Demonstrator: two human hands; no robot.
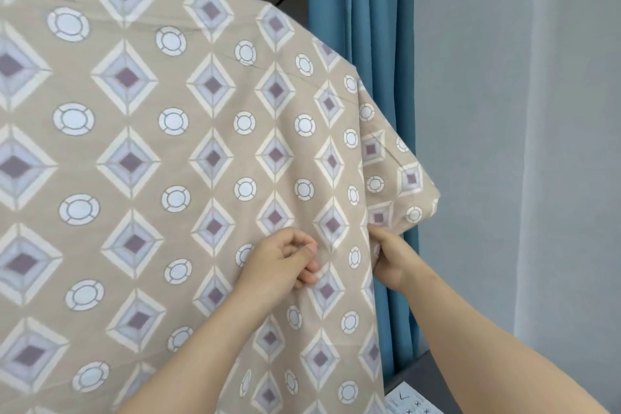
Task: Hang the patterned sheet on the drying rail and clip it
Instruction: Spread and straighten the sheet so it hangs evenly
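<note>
The sheet [168,161] hangs draped from above, filling the view toward 9 o'clock. The left hand [282,262] pinches its face; the right hand [389,259] grips its 3 o'clock edge. Uneven pulling could drag the unclipped sheet off its unseen rail.

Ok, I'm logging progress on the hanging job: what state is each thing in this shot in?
Patterned sheet: draped over something hidden, hanging down, right edge bunched; no clip visible.
Left hand: fingers curled, pinching the sheet's front.
Right hand: gripping the sheet's right edge.
Blue curtain: hanging behind the sheet, gathered in folds.
</note>
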